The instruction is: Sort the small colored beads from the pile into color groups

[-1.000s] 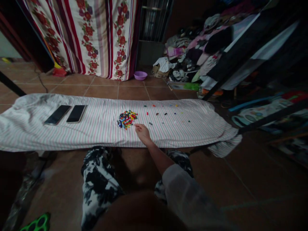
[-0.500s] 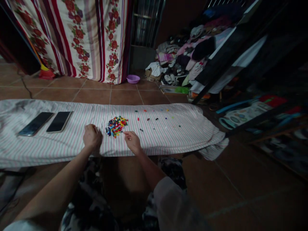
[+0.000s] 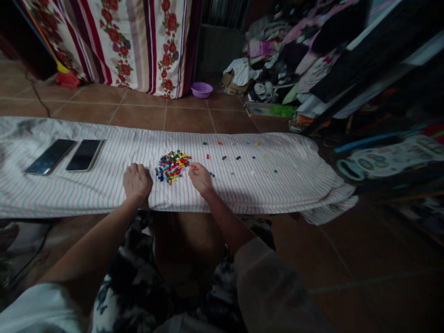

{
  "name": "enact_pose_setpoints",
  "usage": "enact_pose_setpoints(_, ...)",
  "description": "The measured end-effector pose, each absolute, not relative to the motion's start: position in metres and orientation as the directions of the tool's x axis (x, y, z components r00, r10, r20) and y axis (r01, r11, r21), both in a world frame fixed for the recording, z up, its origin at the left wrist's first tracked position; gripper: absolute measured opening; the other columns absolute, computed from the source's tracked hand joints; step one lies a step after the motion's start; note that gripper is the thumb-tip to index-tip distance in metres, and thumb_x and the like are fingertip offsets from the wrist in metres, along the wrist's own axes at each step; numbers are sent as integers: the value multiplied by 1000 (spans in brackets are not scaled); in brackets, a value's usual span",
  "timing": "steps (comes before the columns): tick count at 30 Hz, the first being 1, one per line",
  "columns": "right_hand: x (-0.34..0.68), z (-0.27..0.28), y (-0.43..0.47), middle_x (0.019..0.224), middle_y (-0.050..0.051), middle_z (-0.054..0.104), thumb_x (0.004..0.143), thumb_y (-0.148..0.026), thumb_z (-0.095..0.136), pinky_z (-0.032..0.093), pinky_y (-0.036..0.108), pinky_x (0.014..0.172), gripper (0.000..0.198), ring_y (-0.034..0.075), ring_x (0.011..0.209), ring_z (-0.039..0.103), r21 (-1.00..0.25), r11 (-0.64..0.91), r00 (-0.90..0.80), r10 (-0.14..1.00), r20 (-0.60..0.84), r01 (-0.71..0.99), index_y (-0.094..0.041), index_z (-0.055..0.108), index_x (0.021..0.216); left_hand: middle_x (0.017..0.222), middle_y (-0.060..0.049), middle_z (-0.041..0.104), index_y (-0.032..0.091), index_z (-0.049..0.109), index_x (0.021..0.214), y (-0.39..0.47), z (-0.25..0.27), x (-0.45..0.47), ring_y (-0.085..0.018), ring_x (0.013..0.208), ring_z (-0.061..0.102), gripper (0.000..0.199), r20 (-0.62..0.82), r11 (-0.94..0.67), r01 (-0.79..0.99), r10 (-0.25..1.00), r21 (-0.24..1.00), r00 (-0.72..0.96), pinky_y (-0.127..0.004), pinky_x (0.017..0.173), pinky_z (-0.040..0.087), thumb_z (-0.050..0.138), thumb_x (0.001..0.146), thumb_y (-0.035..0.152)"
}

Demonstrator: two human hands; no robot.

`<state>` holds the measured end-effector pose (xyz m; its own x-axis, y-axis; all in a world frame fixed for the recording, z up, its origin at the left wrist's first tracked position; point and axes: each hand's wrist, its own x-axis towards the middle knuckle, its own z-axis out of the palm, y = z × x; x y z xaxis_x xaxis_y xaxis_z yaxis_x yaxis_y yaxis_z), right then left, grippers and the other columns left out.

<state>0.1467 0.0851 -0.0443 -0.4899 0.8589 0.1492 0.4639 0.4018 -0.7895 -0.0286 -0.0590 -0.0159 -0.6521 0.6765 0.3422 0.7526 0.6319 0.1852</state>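
Note:
A pile of small multicoloured pieces (image 3: 172,166), like beads or tiny bricks, lies on the striped cloth (image 3: 114,185). At the pile's right edge is my right hand (image 3: 201,179), thumb and forefinger pinched together; whatever is between the tips is too small to make out. To the left of the pile my left hand (image 3: 138,181) rests on the cloth, its fingers curled under and no object showing in it. Single pieces are spread in loose rows to the right, among them a red piece (image 3: 207,157), a yellow piece (image 3: 257,143) and a dark green piece (image 3: 275,171).
Two phones, a larger phone (image 3: 51,157) and a smaller phone (image 3: 85,155), lie at the left on the cloth. Beyond it on the tiled floor stand a purple basin (image 3: 201,89) and a heap of clothes (image 3: 274,64). A floral curtain (image 3: 138,41) hangs behind.
The view has shifted, tilting down. My left hand has turned knuckles-up and lies flatter on the cloth. My right hand stays pinched by the pile's right edge, slightly farther up it.

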Motion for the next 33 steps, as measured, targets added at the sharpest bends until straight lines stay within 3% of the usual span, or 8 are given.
enact_pose_setpoints(4,140,-34,91,103,4,71,87,-15,49,51,31,90,31,18,95,66,-729,402,-461,877,134,554,-22,69,109,114,-21,57,14,56,102,-58,-19,-29,-34,110,52,31,413,606,778,674,165,-613,-49,93,38,28,94,27)
enact_pose_setpoints(7,136,-33,91,104,4,70,88,-15,48,49,31,92,31,19,99,63,-685,451,-474,864,173,572,-22,69,109,110,-20,57,14,55,101,-58,-18,-30,-33,110,51,31,387,599,788,699,142,-602,-47,94,37,28,95,27)
enact_pose_setpoints(13,132,-28,86,107,5,65,91,-19,48,49,32,85,30,21,97,62,-588,452,-468,873,136,671,-25,68,112,109,-19,56,14,55,102,-57,-15,-29,-33,110,49,31,353,597,795,724,109,-592,-45,93,37,28,95,29)
enact_pose_setpoints(23,131,-17,83,105,3,65,93,-25,54,47,27,77,17,18,95,62,-492,506,-523,845,117,709,-26,66,105,111,-19,56,13,56,104,-57,-12,-27,-33,111,49,31,328,613,774,706,160,-628,-45,91,36,32,93,30)
enact_pose_setpoints(33,140,-29,74,96,2,69,90,-26,57,46,26,81,7,16,88,64,-590,529,-454,844,287,610,-22,61,95,111,-21,58,11,59,105,-59,-10,-26,-35,108,53,34,349,601,784,709,156,-613,-47,87,39,33,93,31)
